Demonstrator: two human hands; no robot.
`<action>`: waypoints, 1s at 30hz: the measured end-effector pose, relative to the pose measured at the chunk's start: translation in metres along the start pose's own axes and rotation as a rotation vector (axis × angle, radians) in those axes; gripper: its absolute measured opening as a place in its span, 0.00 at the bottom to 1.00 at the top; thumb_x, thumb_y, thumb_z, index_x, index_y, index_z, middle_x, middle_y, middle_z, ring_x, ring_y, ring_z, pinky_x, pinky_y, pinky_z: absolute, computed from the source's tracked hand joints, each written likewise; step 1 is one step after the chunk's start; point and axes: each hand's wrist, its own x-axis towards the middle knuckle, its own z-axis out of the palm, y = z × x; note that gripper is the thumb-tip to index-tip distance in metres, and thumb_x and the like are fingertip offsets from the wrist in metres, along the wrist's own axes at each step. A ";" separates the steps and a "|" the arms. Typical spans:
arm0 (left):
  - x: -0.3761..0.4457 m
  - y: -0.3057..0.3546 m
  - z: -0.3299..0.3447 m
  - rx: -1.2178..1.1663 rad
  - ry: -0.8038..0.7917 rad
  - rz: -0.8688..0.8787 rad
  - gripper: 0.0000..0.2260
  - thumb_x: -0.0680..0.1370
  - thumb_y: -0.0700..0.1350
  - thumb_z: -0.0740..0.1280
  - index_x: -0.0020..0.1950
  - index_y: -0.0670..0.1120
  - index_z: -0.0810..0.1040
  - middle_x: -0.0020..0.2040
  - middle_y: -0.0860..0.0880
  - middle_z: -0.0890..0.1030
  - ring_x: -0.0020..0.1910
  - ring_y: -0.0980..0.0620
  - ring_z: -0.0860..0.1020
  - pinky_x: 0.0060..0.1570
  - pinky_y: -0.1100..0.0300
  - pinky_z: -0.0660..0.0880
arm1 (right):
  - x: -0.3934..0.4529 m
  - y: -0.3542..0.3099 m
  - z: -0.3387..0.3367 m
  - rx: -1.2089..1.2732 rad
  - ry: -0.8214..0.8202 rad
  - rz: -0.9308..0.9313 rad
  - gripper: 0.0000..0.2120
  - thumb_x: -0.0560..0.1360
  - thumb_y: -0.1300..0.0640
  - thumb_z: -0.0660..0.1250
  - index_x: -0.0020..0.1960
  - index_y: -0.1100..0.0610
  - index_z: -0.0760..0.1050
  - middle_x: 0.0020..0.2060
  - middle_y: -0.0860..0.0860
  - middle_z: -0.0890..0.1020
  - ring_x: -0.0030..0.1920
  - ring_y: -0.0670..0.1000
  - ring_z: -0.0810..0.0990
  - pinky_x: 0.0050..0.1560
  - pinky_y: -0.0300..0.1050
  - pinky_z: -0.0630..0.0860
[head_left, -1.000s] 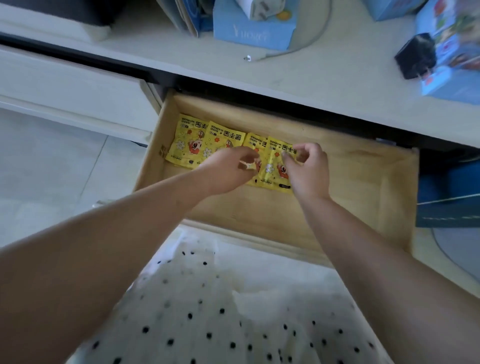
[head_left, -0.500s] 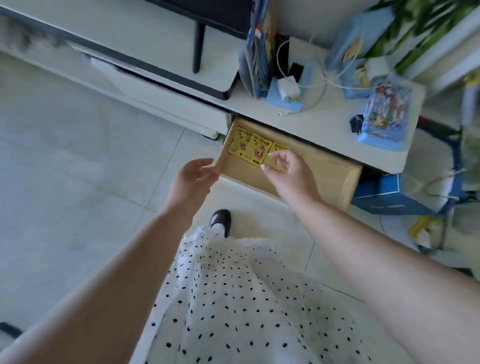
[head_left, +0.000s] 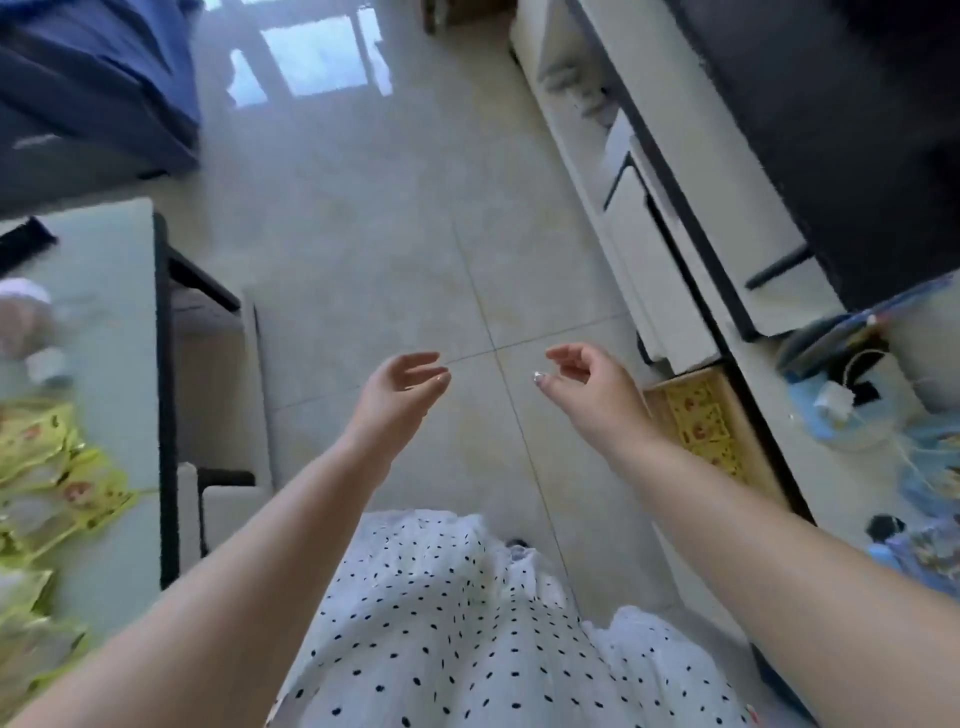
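The yellow packets (head_left: 701, 421) in the light-wood drawer (head_left: 655, 402) carry red-orange prints. The yellow-green packets (head_left: 62, 483) lie on a pale greenish bench (head_left: 119, 312). The dress (head_left: 441, 623) is white with black dots, and the floor (head_left: 389, 234) is pale beige tile.

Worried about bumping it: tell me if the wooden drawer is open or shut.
Open. The wooden drawer juts out from the cabinet, yellow packets visible inside.

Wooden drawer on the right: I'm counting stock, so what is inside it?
Yellow packets lie in a row inside the drawer. The right forearm covers its near end, so anything there is hidden.
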 end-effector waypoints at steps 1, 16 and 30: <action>-0.009 -0.006 -0.031 -0.051 0.067 -0.001 0.12 0.77 0.43 0.68 0.59 0.50 0.75 0.55 0.50 0.81 0.52 0.55 0.79 0.54 0.58 0.74 | -0.002 -0.018 0.028 -0.022 -0.068 -0.033 0.10 0.73 0.56 0.70 0.53 0.51 0.73 0.52 0.46 0.77 0.56 0.45 0.74 0.57 0.38 0.69; -0.157 -0.188 -0.379 -0.456 0.767 -0.194 0.08 0.76 0.43 0.69 0.52 0.54 0.76 0.52 0.52 0.80 0.54 0.52 0.78 0.50 0.58 0.71 | -0.099 -0.132 0.425 -0.458 -0.697 -0.317 0.15 0.72 0.54 0.72 0.58 0.55 0.77 0.56 0.53 0.80 0.60 0.49 0.76 0.61 0.46 0.73; -0.090 -0.327 -0.487 -0.616 1.042 -0.533 0.08 0.76 0.45 0.68 0.55 0.51 0.76 0.55 0.48 0.80 0.53 0.49 0.79 0.51 0.54 0.74 | -0.039 -0.070 0.634 -0.739 -0.752 -0.190 0.26 0.73 0.52 0.70 0.67 0.57 0.68 0.65 0.55 0.74 0.63 0.53 0.74 0.60 0.47 0.73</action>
